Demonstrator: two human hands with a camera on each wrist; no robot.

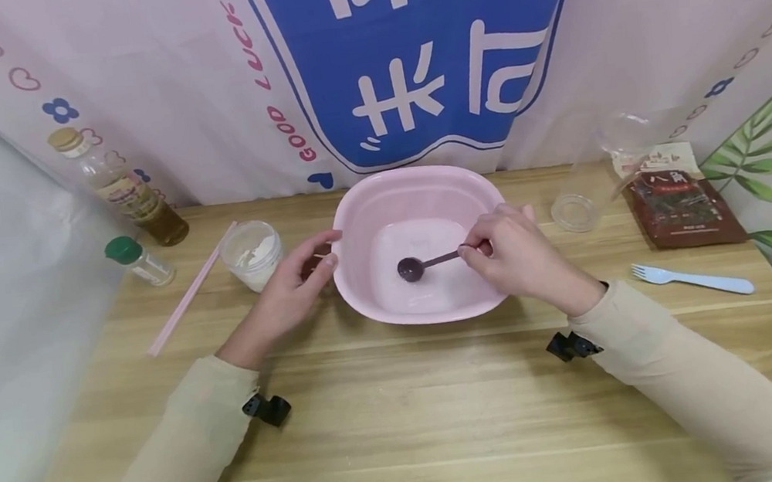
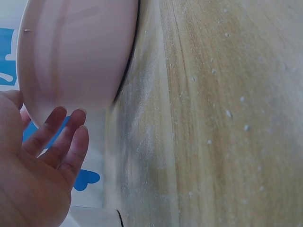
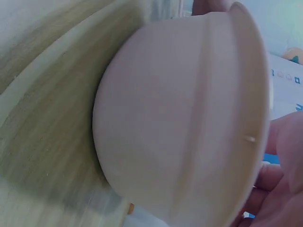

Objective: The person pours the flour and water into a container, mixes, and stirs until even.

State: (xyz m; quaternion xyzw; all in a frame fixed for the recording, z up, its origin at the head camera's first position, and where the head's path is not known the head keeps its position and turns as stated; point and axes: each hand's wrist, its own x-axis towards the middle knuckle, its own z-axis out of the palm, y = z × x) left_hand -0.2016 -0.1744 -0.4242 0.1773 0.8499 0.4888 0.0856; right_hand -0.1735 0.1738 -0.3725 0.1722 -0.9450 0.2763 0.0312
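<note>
Our right hand (image 1: 516,255) pinches the handle of a dark spoon (image 1: 430,262) between thumb and fingers, its bowl low inside the pink basin (image 1: 363,220) at the surface's (image 1: 404,425) centre. Our left hand (image 1: 289,293) rests relaxed fingers (image 2: 66,137) against the basin's left wall, near a flour jar (image 1: 251,254).

Spoon (image 1: 423,264) in the basin (image 1: 355,213) mid-surface (image 1: 404,425); jar (image 1: 251,254) and bottles (image 1: 117,185) left, fork (image 1: 693,279) and packet (image 1: 678,201) right
</note>
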